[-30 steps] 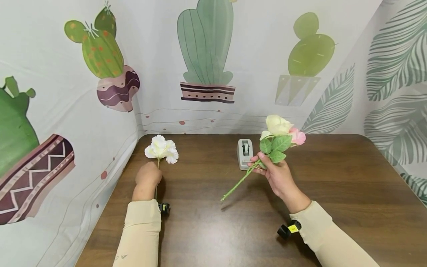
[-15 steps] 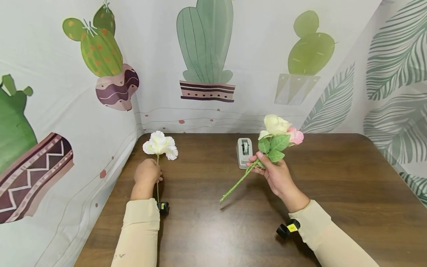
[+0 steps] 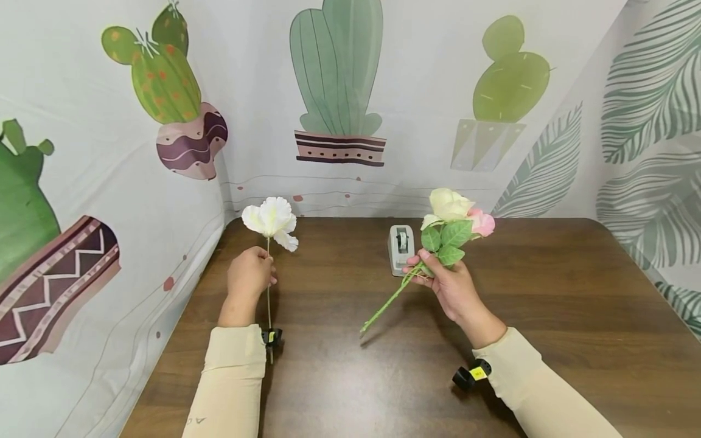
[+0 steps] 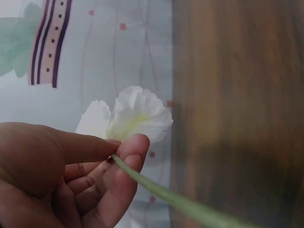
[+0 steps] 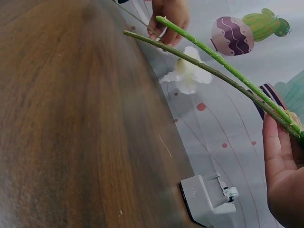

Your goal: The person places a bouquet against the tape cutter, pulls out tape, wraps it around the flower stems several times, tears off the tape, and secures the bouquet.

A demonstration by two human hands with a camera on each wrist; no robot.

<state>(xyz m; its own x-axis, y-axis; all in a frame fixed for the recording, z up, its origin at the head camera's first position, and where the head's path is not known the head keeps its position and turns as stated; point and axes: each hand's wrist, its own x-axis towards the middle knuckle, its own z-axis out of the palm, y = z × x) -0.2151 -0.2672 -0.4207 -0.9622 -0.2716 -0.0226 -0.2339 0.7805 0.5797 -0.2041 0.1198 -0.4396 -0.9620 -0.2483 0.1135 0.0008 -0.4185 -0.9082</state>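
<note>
On the left in the head view, my left hand pinches the thin stem of a white artificial flower. Its ruffled bloom stands above the fingers, and the stem runs out past the fingertips in the left wrist view. My right hand holds two roses together, a cream rose and a pink rose partly behind it. Green leaves sit below the blooms. Two bare stem ends, one bright green stem and one darker stem, stick out side by side in the right wrist view.
A grey tape dispenser stands on the brown wooden table, just behind and left of my right hand's fingertips. A white cloth with printed cacti hangs behind the table and along its left side.
My left hand has lifted the white flower upward and slightly right, so more of its stem shows. My right hand with the roses has barely moved.
</note>
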